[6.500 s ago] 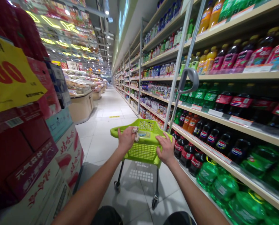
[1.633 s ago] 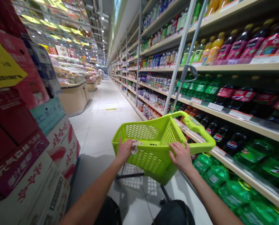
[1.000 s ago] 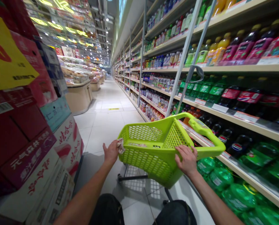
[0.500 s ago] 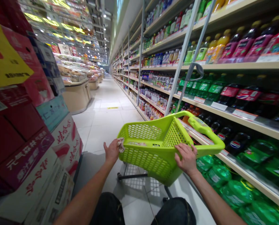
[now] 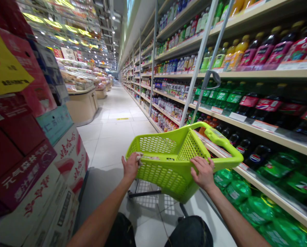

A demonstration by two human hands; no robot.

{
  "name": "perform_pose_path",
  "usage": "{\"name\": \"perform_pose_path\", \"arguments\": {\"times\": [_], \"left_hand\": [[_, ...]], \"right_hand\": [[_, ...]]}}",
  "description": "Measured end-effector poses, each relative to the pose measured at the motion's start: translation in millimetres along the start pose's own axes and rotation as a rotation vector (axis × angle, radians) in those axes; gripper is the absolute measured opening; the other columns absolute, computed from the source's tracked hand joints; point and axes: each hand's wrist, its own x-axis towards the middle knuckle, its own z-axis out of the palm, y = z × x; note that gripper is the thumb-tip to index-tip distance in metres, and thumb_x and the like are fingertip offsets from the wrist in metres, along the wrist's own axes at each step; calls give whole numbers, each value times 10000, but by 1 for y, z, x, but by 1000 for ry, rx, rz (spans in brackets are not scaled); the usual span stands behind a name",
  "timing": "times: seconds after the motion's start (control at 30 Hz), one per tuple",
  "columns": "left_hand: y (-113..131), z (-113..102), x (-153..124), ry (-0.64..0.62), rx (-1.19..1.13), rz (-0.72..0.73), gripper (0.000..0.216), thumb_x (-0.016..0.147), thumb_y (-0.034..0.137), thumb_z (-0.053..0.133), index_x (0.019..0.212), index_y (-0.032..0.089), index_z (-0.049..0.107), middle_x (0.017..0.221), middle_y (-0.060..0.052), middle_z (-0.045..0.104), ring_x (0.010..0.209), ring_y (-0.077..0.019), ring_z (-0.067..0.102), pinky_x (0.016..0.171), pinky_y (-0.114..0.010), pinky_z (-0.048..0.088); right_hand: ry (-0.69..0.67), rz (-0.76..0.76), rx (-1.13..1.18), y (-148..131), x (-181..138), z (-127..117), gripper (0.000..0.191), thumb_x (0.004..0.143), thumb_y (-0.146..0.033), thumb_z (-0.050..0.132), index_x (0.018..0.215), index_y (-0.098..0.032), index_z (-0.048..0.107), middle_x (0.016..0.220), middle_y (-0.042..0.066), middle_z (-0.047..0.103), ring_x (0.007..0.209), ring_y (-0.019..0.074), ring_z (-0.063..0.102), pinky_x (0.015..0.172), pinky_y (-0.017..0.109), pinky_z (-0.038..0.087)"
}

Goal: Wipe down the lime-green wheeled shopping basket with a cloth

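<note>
A lime-green shopping cart (image 5: 169, 175) with perforated plastic sides stands in front of my knees, its handle toward the shelves on the right. My left hand (image 5: 131, 167) is closed on a crumpled, pale cloth (image 5: 139, 158) and presses it to the near rim by the cart's left end. Toward the handle end, my right hand (image 5: 203, 172) grips the near rim, fingers over the top and thumb on the outer side. Some pale, flat pieces show inside the basket, too small to name.
Drink shelves (image 5: 236, 118) line the right side, with large green bottles (image 5: 256, 210) at the bottom. Stacked drink cartons (image 5: 22, 161) rise close on the left. Between them a tiled aisle (image 5: 112, 133) runs back past a rounded display counter (image 5: 82, 104).
My left hand has slid the cloth a little to the right along the near rim. My right hand keeps its hold, and the whole view has shifted slightly.
</note>
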Motion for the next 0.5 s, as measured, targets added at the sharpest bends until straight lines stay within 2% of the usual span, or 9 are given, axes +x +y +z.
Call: {"name": "perform_pose_path", "arguments": {"times": [0.1,0.17,0.23,0.3,0.37,0.43,0.5], "left_hand": [[32,11,-9,-80,-38,272,349,771,93,398,1054,232,547,1202,-68,567,1140,-202,490,1049,-539,124],[36,12,-9,-109,-39,378,340,780,110,412,1064,243,543,1210,-63,562,1134,-197,496,1055,-535,107],[20,6,-3,-86,-23,298,307,790,147,416,1048,245,550,1182,-65,582,1112,-209,513,1049,-549,100],[-1,-1,3,-26,-5,86,287,796,169,399,1022,244,559,1147,-66,603,1072,-223,541,1031,-580,97],[-10,-5,6,12,0,-69,303,792,159,373,1017,241,559,1145,-69,604,1046,-226,556,1016,-599,99],[0,-2,4,-6,-12,-53,327,778,128,368,1026,230,556,1160,-74,594,1074,-225,539,1016,-595,110],[21,5,-2,-62,-35,111,349,768,100,376,1042,225,551,1188,-72,577,1130,-215,498,1030,-576,113]], "right_hand": [[-14,-1,1,0,1,-1,257,746,-242,488,956,-214,633,977,37,657,967,213,560,986,407,190],[-35,-16,-7,1,1,-3,277,747,-230,480,981,-219,627,988,34,654,976,211,555,987,404,192],[-54,-31,-19,2,0,-5,301,743,-219,476,1006,-227,622,998,29,651,984,209,548,990,401,191],[-48,-30,-24,3,0,-4,307,738,-218,479,1009,-230,622,998,27,650,985,209,546,991,401,190],[-29,-13,-17,2,0,-2,295,736,-225,483,993,-230,628,991,27,652,980,210,548,991,404,188],[-12,1,-1,0,0,1,274,739,-239,486,969,-224,634,978,29,656,973,212,552,993,412,183],[-10,2,10,-1,1,3,264,742,-247,488,960,-219,634,973,32,658,972,214,554,997,419,175]]}}
